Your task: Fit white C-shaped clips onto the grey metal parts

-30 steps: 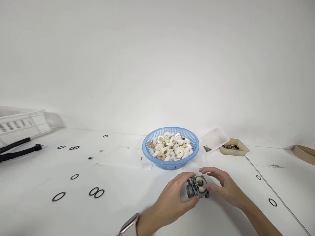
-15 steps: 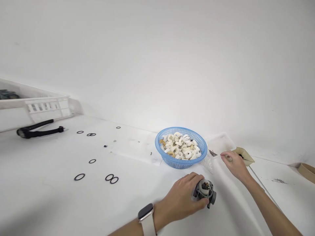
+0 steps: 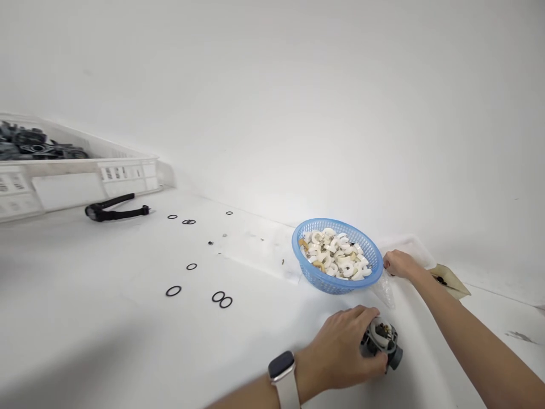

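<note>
My left hand (image 3: 347,346) is wrapped round a grey metal carburetor (image 3: 392,353) with its open side up, low over the white table. Inside its bowl a white plastic float (image 3: 378,331) and small brass parts show. My right hand (image 3: 398,263) is at the near left corner of a shallow white tray (image 3: 411,245), beside the basket's rim. Its fingers are curled together, and whatever they may hold is hidden. A blue plastic basket (image 3: 336,288), heaped with white floats (image 3: 336,253) and a few yellowish ones, stands just beyond my left hand. A clear plastic bag (image 3: 385,291) lies below my right hand.
Several black rubber rings (image 3: 174,291) lie scattered on the left of the table. Farther back are a black strapped watch (image 3: 117,211) and a white crate (image 3: 68,190) of grey carburetor parts. A beige open bag (image 3: 453,282) lies beyond my right forearm.
The view has turned left, so the table things appear farther right. My right hand has moved left to the tray corner, covering the small metal pins seen there. My left hand keeps hold of the carburetor.
</note>
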The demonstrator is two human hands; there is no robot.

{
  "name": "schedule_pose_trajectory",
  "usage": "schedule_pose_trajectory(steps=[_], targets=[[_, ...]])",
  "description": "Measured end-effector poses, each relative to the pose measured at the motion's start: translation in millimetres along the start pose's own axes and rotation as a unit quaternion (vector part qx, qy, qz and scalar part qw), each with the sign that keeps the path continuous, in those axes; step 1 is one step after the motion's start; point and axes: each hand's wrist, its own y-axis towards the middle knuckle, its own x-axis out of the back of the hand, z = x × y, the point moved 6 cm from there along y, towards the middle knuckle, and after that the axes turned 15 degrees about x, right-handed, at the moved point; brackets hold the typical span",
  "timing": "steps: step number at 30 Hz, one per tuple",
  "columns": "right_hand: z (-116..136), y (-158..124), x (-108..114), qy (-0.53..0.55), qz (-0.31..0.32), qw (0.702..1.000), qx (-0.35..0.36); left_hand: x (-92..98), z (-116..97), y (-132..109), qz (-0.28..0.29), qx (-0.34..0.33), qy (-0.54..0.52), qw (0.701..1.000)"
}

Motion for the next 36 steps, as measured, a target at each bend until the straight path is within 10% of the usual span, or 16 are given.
schedule_pose_trajectory(steps=[11, 19, 25, 36], targets=[[1, -61, 39, 0.193, -0.184, 0.963, 0.034, 1.2, 1, 3, -0.004, 0.014, -0.044, 0.999], [61, -174, -39, 0.447, -0.275, 0.846, 0.095, -4.4, 3, 9, -0.002, 0.022, -0.044, 0.999], [78, -164, -47, 0.595, -0.282, 0.747, 0.091, -1.8, -4, 8, -0.034, 0.021, 0.029, 0.999], [86, -161, -69, 0.590, -0.317, 0.739, 0.063, -8.7, -7, 0, -0.113, -0.045, 0.117, 0.986]])
